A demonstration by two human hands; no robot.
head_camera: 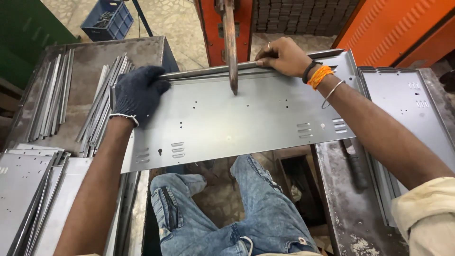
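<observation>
- Sheet-metal panel (237,118) bridges the gap between both counters, over our knees.
- Our gloved left hand (137,92) lies spread flat on its left end.
- Our right hand (282,56) seems to pinch a rod (204,71) on its far edge.

your left hand (138,92): dark navy knit glove, white cuff trim | your right hand (283,57): bare, orange thread plus black band and silver bangle at the wrist | sheet-metal panel (246,118): plain dull grey, dotted with little holes and slot rows | jeans (227,208): faded blue acid-wash | crate (108,19): blue | machine frame (246,23): orange-red | worktable (95,52): rusty grey-brown
</observation>
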